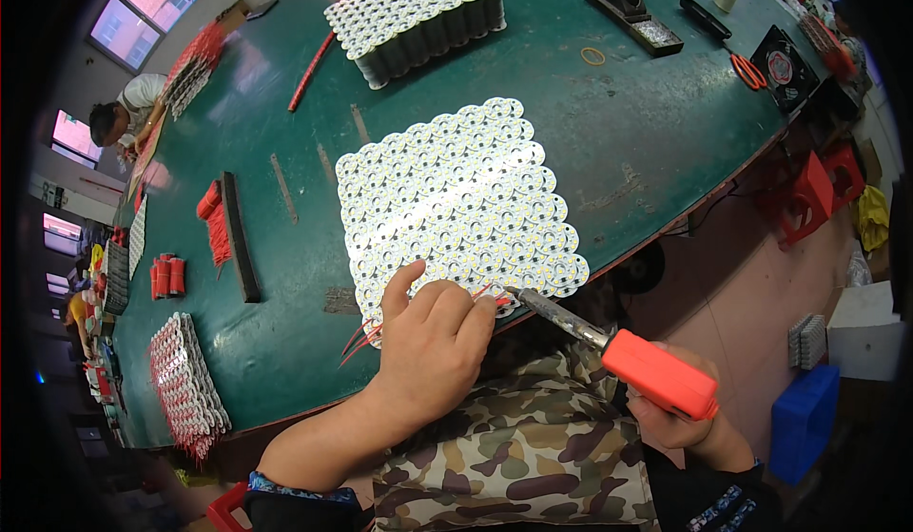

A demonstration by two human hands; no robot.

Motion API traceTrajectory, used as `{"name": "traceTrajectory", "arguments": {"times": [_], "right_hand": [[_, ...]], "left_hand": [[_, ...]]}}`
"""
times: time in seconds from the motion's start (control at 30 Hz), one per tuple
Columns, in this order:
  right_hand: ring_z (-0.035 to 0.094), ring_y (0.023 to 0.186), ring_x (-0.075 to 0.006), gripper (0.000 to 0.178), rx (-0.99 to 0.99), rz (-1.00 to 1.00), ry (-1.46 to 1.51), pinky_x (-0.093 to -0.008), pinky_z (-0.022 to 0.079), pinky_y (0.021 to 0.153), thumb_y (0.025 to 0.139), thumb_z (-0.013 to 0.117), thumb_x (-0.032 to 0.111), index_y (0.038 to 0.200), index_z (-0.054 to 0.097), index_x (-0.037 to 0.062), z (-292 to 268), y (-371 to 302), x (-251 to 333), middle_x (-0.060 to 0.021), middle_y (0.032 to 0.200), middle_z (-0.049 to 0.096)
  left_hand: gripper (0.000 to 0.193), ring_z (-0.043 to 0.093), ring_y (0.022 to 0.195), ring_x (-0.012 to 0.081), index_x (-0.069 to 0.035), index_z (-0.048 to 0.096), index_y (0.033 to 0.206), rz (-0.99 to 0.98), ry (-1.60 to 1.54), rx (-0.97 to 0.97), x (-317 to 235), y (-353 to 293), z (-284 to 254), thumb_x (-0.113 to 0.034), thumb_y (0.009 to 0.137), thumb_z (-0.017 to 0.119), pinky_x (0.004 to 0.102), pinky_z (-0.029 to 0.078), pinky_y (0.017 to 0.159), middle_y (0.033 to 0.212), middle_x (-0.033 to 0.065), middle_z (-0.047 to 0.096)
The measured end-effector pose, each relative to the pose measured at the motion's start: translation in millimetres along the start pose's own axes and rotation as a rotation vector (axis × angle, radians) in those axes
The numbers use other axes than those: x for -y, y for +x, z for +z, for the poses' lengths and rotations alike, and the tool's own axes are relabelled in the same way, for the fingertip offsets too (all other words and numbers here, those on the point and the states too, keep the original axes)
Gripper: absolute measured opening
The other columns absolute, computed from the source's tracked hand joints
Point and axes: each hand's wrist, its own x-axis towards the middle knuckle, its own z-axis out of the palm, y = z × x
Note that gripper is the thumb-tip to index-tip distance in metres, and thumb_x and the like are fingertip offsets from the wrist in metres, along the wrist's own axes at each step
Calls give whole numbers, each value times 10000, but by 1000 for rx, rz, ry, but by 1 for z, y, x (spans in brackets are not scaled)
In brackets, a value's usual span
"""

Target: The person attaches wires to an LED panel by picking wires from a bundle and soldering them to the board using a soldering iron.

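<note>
A sheet of round white LED boards (447,199), joined edge to edge, lies on the green table in front of me. Over its near edge is my left hand (433,337), its fingers closed on thin red wires (357,344) whose loose ends stick out to the left. My right hand (666,413) grips a soldering iron (656,370) by its orange-red handle. The iron's metal tip reaches the boards just right of my left fingertips. Whether the tip touches a wire is too small to tell.
A thick stack of board sheets (433,28) stands at the far side. Left on the table (285,313) are a dark bar (240,237), bundled red wires (217,228) and wired boards (185,380). Orange-handled scissors (748,71) and a black fan (785,66) sit far right. Another person (133,114) works far left.
</note>
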Motion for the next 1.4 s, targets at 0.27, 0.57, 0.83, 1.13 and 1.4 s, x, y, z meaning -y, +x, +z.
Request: {"name": "traceTrajectory", "arguments": {"times": [0.27, 0.57, 0.83, 1.13, 1.4], "right_hand": [[728, 730, -304, 619, 26, -28, -18, -391, 583, 665, 732, 844, 73, 1281, 588, -54, -1, 7, 1, -188, 1002, 737], [723, 742, -304, 625, 8, 7, 44, -385, 575, 664, 722, 843, 65, 1288, 601, -40, 0, 9, 4, -171, 1031, 742], [722, 762, -312, 620, 131, 156, 62, -399, 585, 696, 721, 839, 82, 1280, 601, -40, -10, -4, 0, -171, 1037, 739], [727, 755, -333, 552, 69, 2, -68, -422, 605, 688, 731, 825, 73, 1228, 606, -24, -14, 0, 1, -198, 1061, 716], [686, 999, -358, 313, 72, -57, -258, -432, 626, 697, 692, 780, 22, 978, 689, 110, -19, -6, 5, -203, 1163, 662]], "left_hand": [[194, 624, 821, 202, -99, 708, 959, -16, -17, 45, -1, 3, -4, -25, 783, 668, 489, 395, 1067, 813, 13, 574], [148, 626, 843, 215, -88, 690, 937, 6, -14, 52, 0, 3, -2, -93, 791, 669, 517, 414, 1046, 820, 31, 562], [151, 627, 848, 216, -85, 695, 938, 7, -21, 49, 1, 3, -3, -93, 789, 668, 518, 416, 1049, 823, 34, 562], [139, 625, 869, 216, -91, 686, 936, -6, -11, 75, -1, 2, -3, -98, 798, 671, 515, 403, 1061, 843, 32, 568], [144, 619, 884, 208, -100, 691, 967, -35, -66, -4, -7, 11, -3, -91, 824, 671, 495, 392, 1070, 867, 28, 565]]}}
